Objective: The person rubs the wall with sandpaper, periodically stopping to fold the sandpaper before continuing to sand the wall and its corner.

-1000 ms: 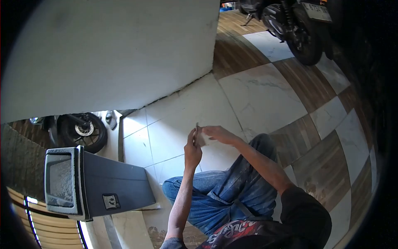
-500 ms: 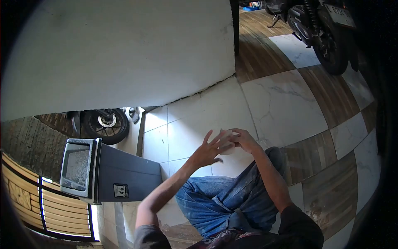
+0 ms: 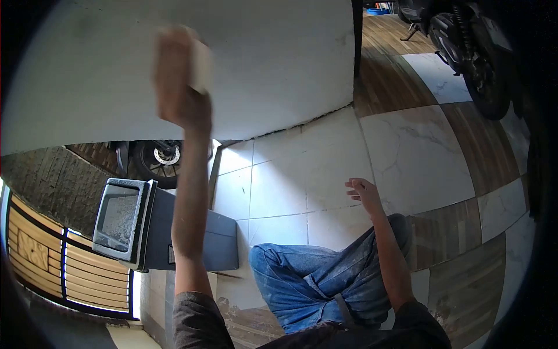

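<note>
My left hand is raised on an outstretched arm in front of the white wall, blurred by motion. Its fingers are closed around a pale, flat block-like piece, which shows along the hand's right side and overlaps the wall in this view. What the piece is made of is too smeared to make out. Above my bent knee, my right hand hangs over the white floor tiles, fingers loosely curled and apart, with nothing in them.
A grey trash bin with a dusty lid stands to my left. Beyond it are a motorbike wheel and a wooden slatted gate. Another motorbike is parked at the upper right. My crossed legs in jeans rest on the floor.
My hands, together over my lap before, are now apart. The left has swung up and left to the wall with the pale piece; the right has let go and moved slightly right.
</note>
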The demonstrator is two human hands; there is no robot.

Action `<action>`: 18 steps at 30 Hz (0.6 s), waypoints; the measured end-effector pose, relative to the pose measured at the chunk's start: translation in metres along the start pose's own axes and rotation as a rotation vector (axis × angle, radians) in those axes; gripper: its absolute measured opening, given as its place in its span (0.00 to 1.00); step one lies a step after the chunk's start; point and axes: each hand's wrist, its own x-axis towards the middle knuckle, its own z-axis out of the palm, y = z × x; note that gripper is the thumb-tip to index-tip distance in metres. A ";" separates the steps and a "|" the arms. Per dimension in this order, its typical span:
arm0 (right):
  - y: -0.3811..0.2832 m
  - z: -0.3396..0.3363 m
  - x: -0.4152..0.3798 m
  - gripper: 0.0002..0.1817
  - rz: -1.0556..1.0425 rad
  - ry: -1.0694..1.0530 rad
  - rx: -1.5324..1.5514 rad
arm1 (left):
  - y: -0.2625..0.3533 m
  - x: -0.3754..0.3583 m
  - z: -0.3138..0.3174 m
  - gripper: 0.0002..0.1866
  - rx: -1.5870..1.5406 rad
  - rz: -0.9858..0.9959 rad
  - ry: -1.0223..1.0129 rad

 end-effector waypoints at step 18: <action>0.019 0.010 -0.010 0.24 -0.026 -0.449 -0.981 | -0.044 -0.037 -0.006 0.27 0.201 0.351 -0.865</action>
